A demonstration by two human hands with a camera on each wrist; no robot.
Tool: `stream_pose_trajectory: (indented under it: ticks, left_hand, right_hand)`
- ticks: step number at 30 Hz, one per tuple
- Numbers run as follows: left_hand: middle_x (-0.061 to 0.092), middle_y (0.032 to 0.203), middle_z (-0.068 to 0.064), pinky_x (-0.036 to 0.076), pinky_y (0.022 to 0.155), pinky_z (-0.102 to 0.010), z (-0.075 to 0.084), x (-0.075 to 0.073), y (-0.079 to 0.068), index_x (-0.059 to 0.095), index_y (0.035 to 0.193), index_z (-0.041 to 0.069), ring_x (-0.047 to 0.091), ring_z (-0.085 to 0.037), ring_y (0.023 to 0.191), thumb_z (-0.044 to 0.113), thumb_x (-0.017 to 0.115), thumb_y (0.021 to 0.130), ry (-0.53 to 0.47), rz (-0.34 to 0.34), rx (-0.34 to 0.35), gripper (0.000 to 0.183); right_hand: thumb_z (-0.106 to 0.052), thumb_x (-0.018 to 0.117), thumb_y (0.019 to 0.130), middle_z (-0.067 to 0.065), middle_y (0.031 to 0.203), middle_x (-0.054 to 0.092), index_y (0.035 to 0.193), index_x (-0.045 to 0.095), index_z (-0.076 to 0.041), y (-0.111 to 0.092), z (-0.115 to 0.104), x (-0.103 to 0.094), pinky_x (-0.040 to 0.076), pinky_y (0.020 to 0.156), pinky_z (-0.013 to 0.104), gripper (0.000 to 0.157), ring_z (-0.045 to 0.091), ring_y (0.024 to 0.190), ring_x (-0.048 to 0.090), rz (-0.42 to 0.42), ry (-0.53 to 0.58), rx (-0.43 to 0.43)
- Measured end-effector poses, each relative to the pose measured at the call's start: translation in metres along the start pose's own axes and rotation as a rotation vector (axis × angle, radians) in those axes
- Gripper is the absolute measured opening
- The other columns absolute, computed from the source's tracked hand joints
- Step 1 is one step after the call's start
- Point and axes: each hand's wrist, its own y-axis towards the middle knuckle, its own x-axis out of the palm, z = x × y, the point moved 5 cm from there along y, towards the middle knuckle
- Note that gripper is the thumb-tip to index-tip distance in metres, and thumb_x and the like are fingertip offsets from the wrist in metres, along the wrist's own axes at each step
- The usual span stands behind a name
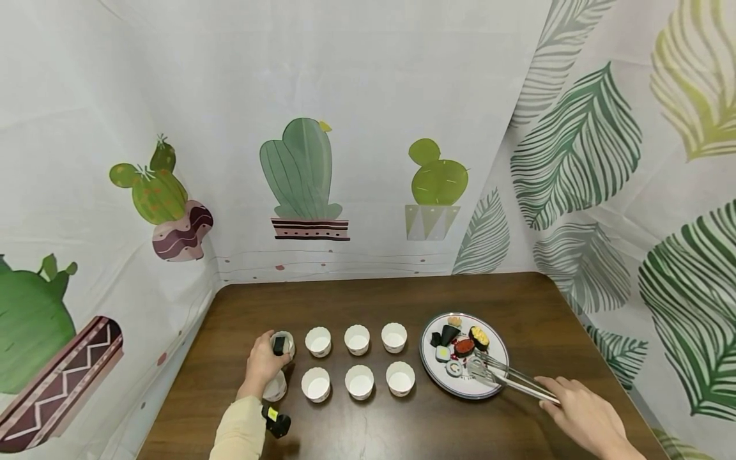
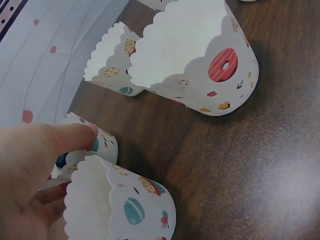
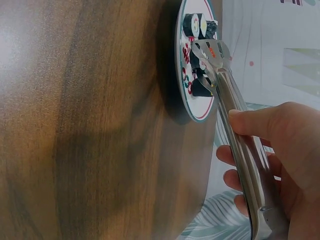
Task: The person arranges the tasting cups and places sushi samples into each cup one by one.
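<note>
With my right hand [image 1: 589, 410] I grip slim silver metal tongs [image 3: 250, 172], tips over colourful sushi pieces [image 1: 463, 347] on a round white, blue-rimmed plate [image 1: 467, 390]. My left hand [image 1: 266, 365] holds a scalloped white paper cup [image 1: 289, 340] containing a dark blocky piece [image 1: 279, 346]. Beneath my fingers lies a brown wood-grain table [image 1: 368, 431]; beyond hangs white plant-printed cloth [image 1: 368, 70].

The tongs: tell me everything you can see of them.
The tongs are silver and shiny, apparently metal, with two long, narrow arms ending in broad, slotted heads. They are held at a slant in the right hand, thumb on one side and fingers on the other. The heads stand apart over the round plate, close to the red-topped sushi piece. Nothing is clearly gripped between them; whether they touch the plate or food cannot be told.
</note>
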Motion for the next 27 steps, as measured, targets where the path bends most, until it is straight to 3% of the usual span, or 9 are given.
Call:
stream_pose_trajectory:
  ticks: [8, 17, 27]
  left_hand:
    - [0.042, 0.128, -0.029, 0.039, 0.089, -0.057, 0.008, -0.009, 0.000, 0.037, 0.133, -0.004, 0.047, -0.046, 0.112, 0.018, 0.074, 0.073, 0.005, 0.007, 0.023, 0.074]
    - [0.037, 0.136, -0.025, 0.039, 0.091, -0.056, 0.026, -0.017, 0.003, 0.035, 0.137, 0.001, 0.045, -0.043, 0.116, 0.020, 0.073, 0.075, -0.009, -0.012, 0.048, 0.075]
    - [0.039, 0.135, -0.023, 0.039, 0.091, -0.056, 0.053, -0.010, 0.003, 0.038, 0.136, 0.003, 0.044, -0.043, 0.118, 0.019, 0.076, 0.072, -0.049, -0.006, 0.140, 0.076]
  right_hand:
    - [-0.020, 0.075, 0.070, 0.002, 0.090, 0.064, 0.107, 0.065, -0.013, 0.001, -0.001, -0.004, 0.046, 0.055, 0.040, 0.039, 0.026, 0.083, 0.062, 0.023, 0.001, -0.006]
    - [-0.019, 0.077, 0.067, 0.002, 0.087, 0.065, 0.103, 0.066, -0.012, 0.002, -0.005, -0.008, 0.046, 0.056, 0.038, 0.038, 0.025, 0.078, 0.062, 0.110, -0.001, -0.050]
    - [-0.021, 0.076, 0.070, 0.004, 0.092, 0.065, 0.107, 0.065, -0.014, 0.001, -0.004, -0.010, 0.047, 0.057, 0.041, 0.039, 0.026, 0.083, 0.063, 0.074, 0.012, -0.019]
